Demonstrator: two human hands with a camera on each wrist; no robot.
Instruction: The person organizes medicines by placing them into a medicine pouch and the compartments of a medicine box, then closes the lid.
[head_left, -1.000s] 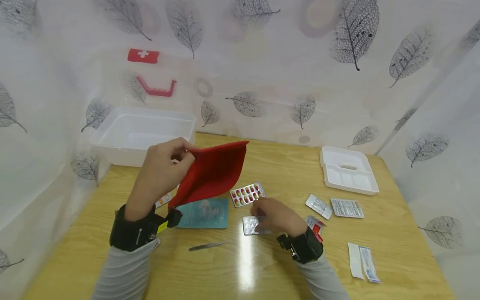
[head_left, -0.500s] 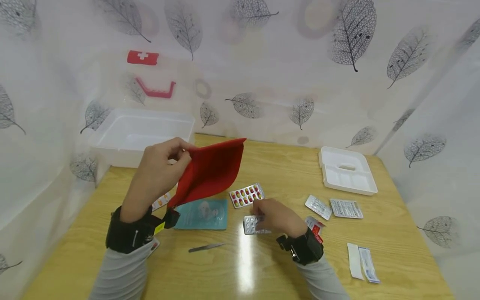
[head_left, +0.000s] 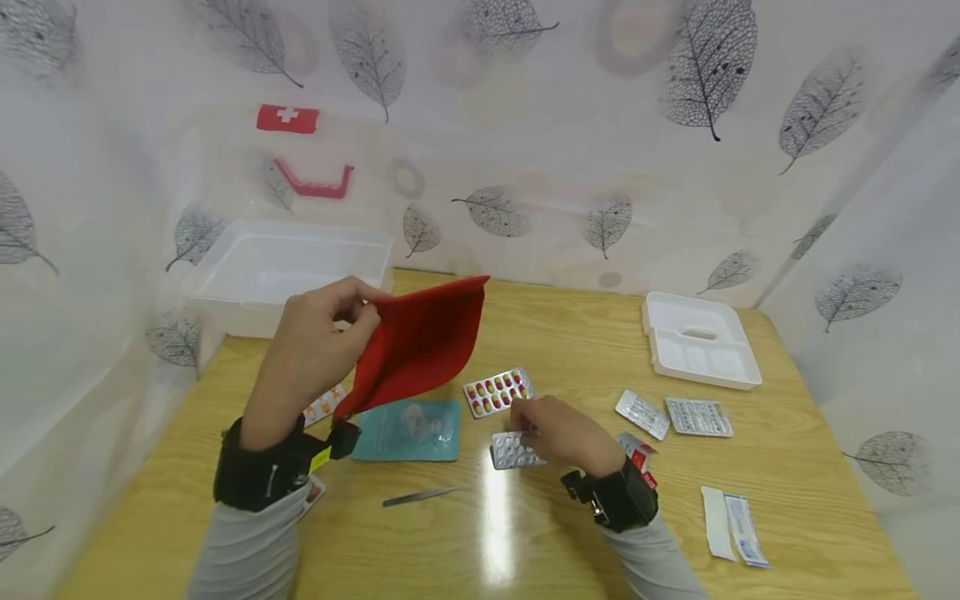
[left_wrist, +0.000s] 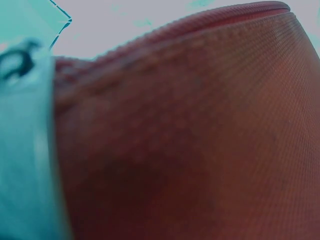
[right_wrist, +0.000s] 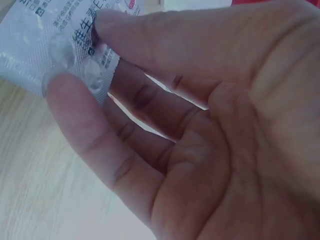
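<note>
My left hand (head_left: pixel 322 342) pinches the top edge of a red zip pouch (head_left: pixel 427 342), whose mouth gapes toward the right. In the left wrist view the pouch's mesh-like fabric (left_wrist: pixel 190 140) fills most of the picture, its zipper along the top. My right hand (head_left: pixel 566 433) pinches a silver blister pack (head_left: pixel 512 451) low over the table. The right wrist view shows thumb and fingers at the edge of this printed pack (right_wrist: pixel 62 50), over its clear bubbles. Just behind lies a blister pack of red and yellow capsules (head_left: pixel 497 392).
A teal packet (head_left: pixel 412 437) lies under the pouch, tweezers (head_left: pixel 418 497) in front. Two silver packs, one a blister pack (head_left: pixel 642 414), and a white-and-blue packet (head_left: pixel 742 529) lie right. A white tray (head_left: pixel 701 358) stands back right, a white first-aid box (head_left: pixel 247 312) back left.
The blister pack under my right hand has tilted, its left edge rising a little off the table. My left hand and the pouch have shifted slightly left.
</note>
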